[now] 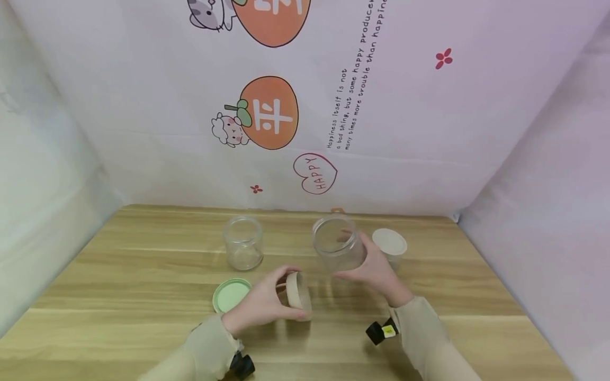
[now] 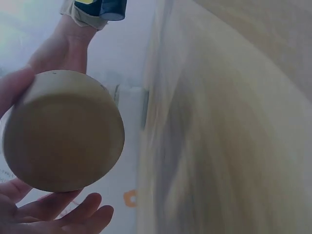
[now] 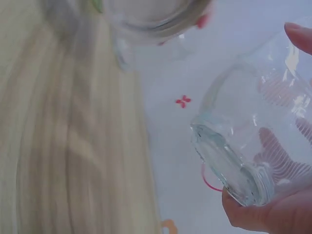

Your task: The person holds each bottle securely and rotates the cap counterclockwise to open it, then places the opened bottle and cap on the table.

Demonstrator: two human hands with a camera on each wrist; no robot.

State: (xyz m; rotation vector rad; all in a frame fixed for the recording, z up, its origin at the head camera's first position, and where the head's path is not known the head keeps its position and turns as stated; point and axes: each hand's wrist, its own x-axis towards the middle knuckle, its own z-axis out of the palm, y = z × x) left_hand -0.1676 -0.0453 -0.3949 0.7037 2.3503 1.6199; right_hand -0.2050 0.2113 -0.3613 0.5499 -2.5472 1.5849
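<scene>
My left hand (image 1: 267, 299) grips a round cream-coloured lid (image 1: 298, 297) by its edges, thumb on one side and fingers on the other. The lid is tipped on its side above the table, and one broad face fills much of the left wrist view. A clear jar (image 1: 337, 247) with no lid on it is held by my right hand (image 1: 374, 267). In the right wrist view, the thumb and fingers wrap its clear wall (image 3: 243, 112), and some fingers show through it. Lid and jar are a short way apart.
Behind my left hand stands a second clear jar (image 1: 243, 248), uncovered. A pale green lid (image 1: 231, 295) lies on the wooden table (image 1: 143, 296), partly behind the left hand. A jar with a white lid (image 1: 389, 242) stands behind the right hand. Printed white cloth (image 1: 391, 180) rises at the back.
</scene>
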